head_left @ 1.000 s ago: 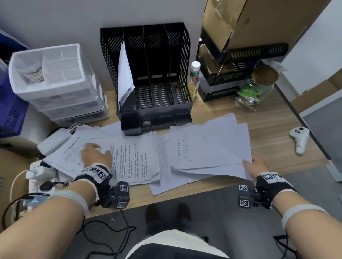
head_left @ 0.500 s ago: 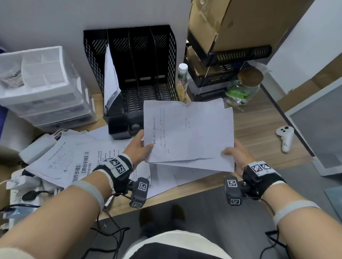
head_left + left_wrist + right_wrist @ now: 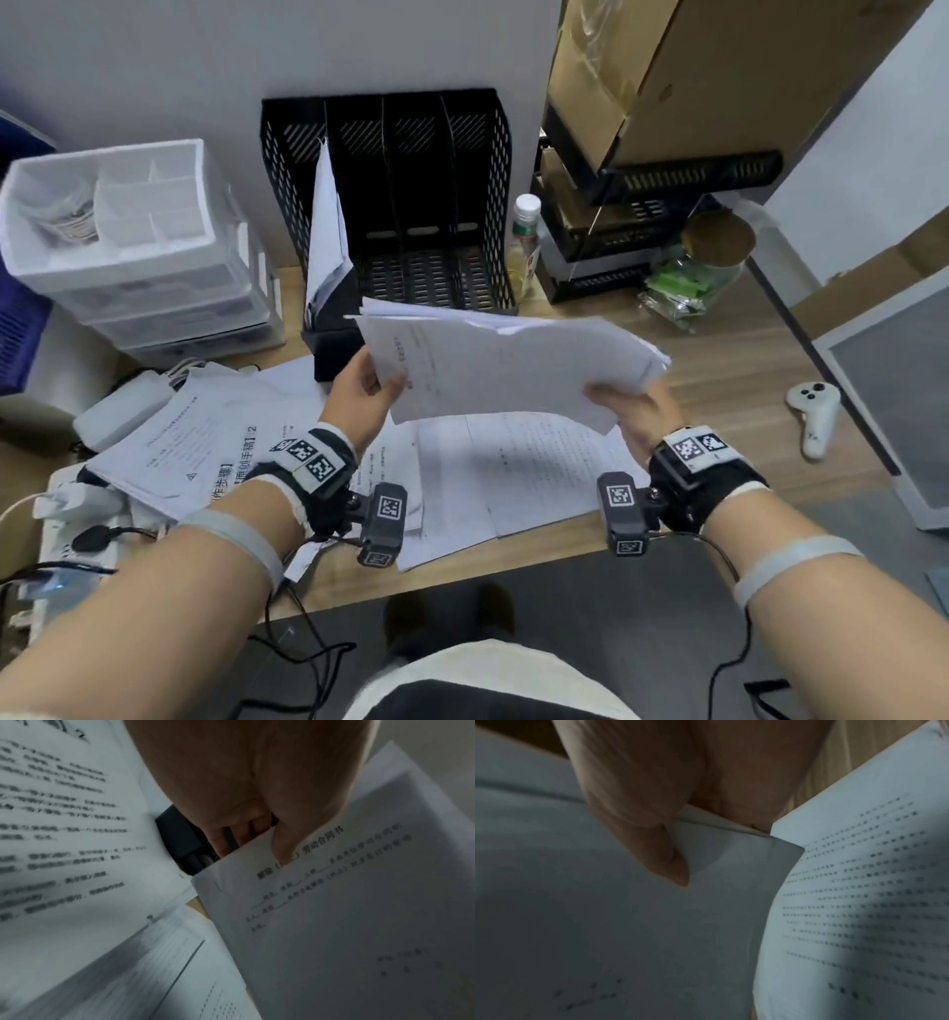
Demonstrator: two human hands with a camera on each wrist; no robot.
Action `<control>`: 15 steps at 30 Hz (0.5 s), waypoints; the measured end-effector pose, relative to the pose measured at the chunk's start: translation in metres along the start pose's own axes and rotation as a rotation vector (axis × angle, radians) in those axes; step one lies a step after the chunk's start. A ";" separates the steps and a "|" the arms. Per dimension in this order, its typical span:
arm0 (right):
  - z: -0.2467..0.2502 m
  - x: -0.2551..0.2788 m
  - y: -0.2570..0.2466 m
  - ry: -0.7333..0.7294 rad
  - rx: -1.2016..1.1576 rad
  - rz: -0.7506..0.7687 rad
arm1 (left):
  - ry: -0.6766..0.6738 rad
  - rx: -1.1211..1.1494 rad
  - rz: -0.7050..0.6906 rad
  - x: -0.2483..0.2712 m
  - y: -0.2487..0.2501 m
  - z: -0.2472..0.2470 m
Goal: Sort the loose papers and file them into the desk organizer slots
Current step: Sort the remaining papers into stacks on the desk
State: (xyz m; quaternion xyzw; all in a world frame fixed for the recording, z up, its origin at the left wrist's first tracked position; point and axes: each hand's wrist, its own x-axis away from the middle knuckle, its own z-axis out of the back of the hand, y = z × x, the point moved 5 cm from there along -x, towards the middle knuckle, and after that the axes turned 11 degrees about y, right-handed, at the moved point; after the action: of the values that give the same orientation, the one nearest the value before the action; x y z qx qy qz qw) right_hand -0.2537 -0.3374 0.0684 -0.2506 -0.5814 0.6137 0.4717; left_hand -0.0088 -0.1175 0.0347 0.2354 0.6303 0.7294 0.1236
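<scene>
Sheaf (image 3: 513, 370) pinched btwn thumbs, prob. fingers (image 3: 221, 841) beneath.

White printed sheaf (image 3: 513, 367) held above loose papers (image 3: 482, 478) before black four-slot organizer (image 3: 411, 205), leftmost slot filled

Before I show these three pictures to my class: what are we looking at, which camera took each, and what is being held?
No machine: a person's two bare hands, with cameras strapped on head and wrists. The wide picture is the head camera's; the two dark close-ups look along each wrist. The left hand and right hand pinch opposite ends of a sheaf of papers above the wooden desk. More loose papers lie below. Behind stands the black mesh desk organizer, papers already in its leftmost slot.
</scene>
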 end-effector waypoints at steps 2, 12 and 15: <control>-0.006 0.001 0.015 -0.004 -0.009 -0.082 | 0.019 -0.025 0.026 0.002 -0.014 -0.008; 0.029 -0.020 0.055 0.123 0.117 -0.191 | -0.044 -0.030 0.199 0.010 -0.046 -0.042; 0.038 -0.022 0.060 0.057 0.312 -0.158 | -0.042 -0.011 0.283 0.016 -0.050 -0.050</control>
State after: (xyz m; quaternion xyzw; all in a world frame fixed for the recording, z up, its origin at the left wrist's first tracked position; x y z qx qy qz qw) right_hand -0.2940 -0.3675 0.0131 -0.1456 -0.4834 0.6501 0.5679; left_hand -0.0533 -0.1437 -0.0161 0.3365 0.5843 0.7377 0.0340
